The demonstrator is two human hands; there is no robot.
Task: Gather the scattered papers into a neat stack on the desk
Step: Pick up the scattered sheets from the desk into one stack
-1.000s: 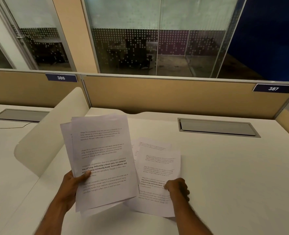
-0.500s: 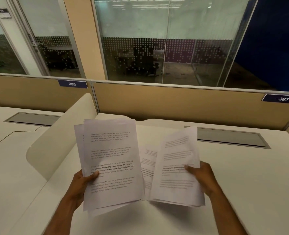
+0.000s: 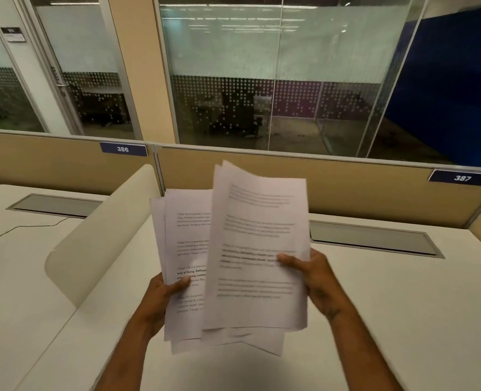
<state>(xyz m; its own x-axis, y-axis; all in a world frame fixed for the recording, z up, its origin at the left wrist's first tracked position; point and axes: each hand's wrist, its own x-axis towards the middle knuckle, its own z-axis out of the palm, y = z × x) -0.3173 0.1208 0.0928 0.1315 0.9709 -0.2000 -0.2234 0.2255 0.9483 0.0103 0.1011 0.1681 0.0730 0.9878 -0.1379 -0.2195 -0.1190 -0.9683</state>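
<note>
Above the white desk (image 3: 388, 300), both hands are holding printed papers up off the surface, tilted toward the camera. The left hand (image 3: 163, 297) is gripping a bundle of several sheets (image 3: 187, 249) along its left edge, with the thumb pressing on the printed face and the fingers hiding behind the pages. The right hand (image 3: 312, 275) is pinching a second bundle of sheets (image 3: 259, 249) at its right edge, thumb lying across the text and the other fingers out of sight at the back. The right bundle is overlapping the front of the left one, covering its right part, and its top corner is rising higher; its text is looking blurred. The bottom edges of the sheets are fanning unevenly, with a few corners poking out below the rest, so the pages are not lying square to one another. A curved cream divider (image 3: 92, 244) is standing on the desk to the left of the papers, and a grey cable hatch (image 3: 374, 239) is sitting flush in the desk behind the right hand. The tan partition (image 3: 360, 190) beyond is carrying number plates reading 386 (image 3: 123, 149) and 387 (image 3: 462, 178).
</note>
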